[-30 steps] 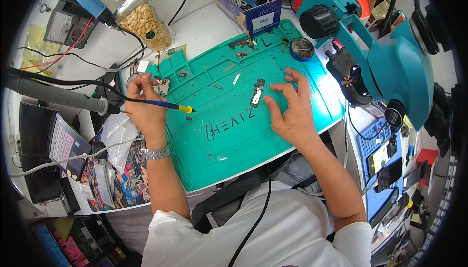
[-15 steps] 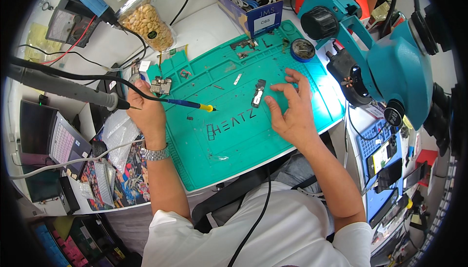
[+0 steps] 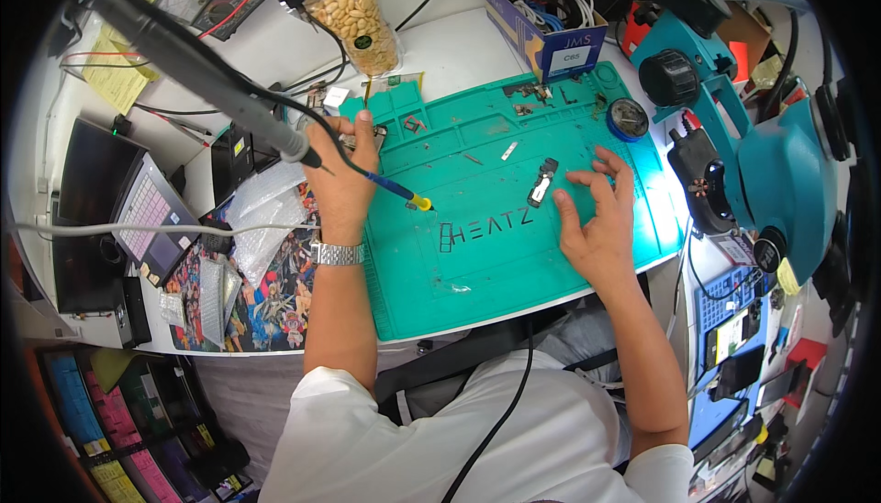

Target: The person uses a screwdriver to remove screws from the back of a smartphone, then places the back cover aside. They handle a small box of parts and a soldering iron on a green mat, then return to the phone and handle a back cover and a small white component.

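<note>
My left hand [image 3: 341, 182], with a metal-band watch at the wrist, is at the left edge of the green work mat [image 3: 496, 273]. Its thumb points up and its fingers curl in; what they hold, if anything, is hidden. Beside the thumb, a small circuit board piece [image 3: 379, 136] shows only in part. My right hand [image 3: 598, 223] hovers over the mat, fingers curved and apart, with nothing in it. Just left of those fingertips lies a small dark phone part [image 3: 542, 182] with a silvery patch. A small white strip [image 3: 509, 150] lies farther back.
A grey pen-shaped tool [image 3: 248, 104] and a cable with a blue-and-yellow tip [image 3: 408, 195] cross in front of my left hand. At the back stand a nut bag [image 3: 353, 26] and a cable box [image 3: 560, 49]. A round tin [image 3: 628, 119] and teal microscope [image 3: 762, 154] are at right.
The whole view has shifted, so the mat appears farther right. My left hand has moved over the circuit board piece, now partly covering it. My right hand stays open beside the phone part.
</note>
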`<state>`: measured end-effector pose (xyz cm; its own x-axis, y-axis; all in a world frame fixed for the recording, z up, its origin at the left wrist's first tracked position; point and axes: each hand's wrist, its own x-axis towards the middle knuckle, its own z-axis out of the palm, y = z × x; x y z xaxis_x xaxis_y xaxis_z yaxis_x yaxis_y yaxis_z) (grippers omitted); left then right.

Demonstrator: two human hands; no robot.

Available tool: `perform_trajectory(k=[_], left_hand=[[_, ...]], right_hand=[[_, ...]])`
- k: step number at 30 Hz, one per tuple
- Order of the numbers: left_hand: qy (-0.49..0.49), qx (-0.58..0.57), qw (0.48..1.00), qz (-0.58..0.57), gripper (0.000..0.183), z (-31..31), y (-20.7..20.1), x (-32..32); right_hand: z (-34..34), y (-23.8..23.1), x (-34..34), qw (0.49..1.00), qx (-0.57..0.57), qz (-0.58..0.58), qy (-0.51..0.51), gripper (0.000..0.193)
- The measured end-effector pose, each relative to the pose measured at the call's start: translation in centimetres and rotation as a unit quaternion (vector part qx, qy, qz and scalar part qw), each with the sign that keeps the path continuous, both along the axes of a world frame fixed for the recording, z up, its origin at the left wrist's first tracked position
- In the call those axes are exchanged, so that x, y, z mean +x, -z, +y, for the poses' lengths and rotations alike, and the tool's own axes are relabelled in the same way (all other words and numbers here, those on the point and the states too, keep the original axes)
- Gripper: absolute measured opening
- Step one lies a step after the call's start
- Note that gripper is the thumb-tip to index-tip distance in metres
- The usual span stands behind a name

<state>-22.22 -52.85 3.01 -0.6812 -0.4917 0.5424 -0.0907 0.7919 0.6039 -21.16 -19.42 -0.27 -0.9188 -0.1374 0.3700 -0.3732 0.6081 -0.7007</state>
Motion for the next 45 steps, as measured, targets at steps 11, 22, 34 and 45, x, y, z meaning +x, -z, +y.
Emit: perform_trajectory(k=[11, 22, 34, 45], left_hand=[[0.104, -0.048, 0.986, -0.117, 0.036, 0.2, -0.1, 0.1], [0.101, 0.135, 0.985, -0.041, 0.021, 0.1, 0.7, 0.4], [0.050, 0.228, 0.972, -0.024, 0.032, 1.9, -1.7, 0.7], [0.033, 0.157, 0.987, -0.009, 0.030, 0.3, 0.0, 0.2]], right_hand=[[0.1, -0.1, 0.0, 1.000, -0.003, 0.000, -0.004, 0.028], [0.0, -0.1, 0.1, 1.000, -0.007, -0.003, -0.007, 0.027], [0.1, 0.4, 0.0, 1.000, -0.011, 0.008, 0.001, 0.027], [0.2, 0.6, 0.0, 1.000, -0.004, 0.022, -0.002, 0.027]])
